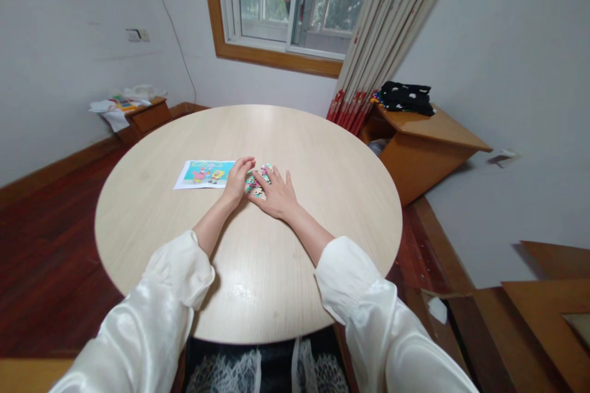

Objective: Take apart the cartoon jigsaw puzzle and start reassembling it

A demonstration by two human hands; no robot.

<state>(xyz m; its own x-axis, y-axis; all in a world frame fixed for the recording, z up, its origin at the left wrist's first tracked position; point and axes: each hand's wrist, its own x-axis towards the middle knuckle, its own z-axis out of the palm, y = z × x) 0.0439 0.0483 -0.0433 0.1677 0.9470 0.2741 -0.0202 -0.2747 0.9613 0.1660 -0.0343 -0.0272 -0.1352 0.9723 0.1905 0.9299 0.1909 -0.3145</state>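
A small heap of colourful jigsaw puzzle pieces [258,187] lies on the round, pale wooden table [249,295]. My right hand [276,193] rests flat over the heap with its fingers spread and covers part of it. On the heap's left side, my left hand [238,181] stands on edge, its fingers extended and slightly curved, and nothing shows in its grasp. Just left of that hand lies a white sheet with a printed cartoon picture [205,174]; its right edge is partly hidden by the hand.
Behind the table are a window [295,6] and a long curtain [364,43]. A wooden cabinet [415,147] with black cloth [405,98] on top stands at the right. Papers [120,107] lie on a low cabinet at the left.
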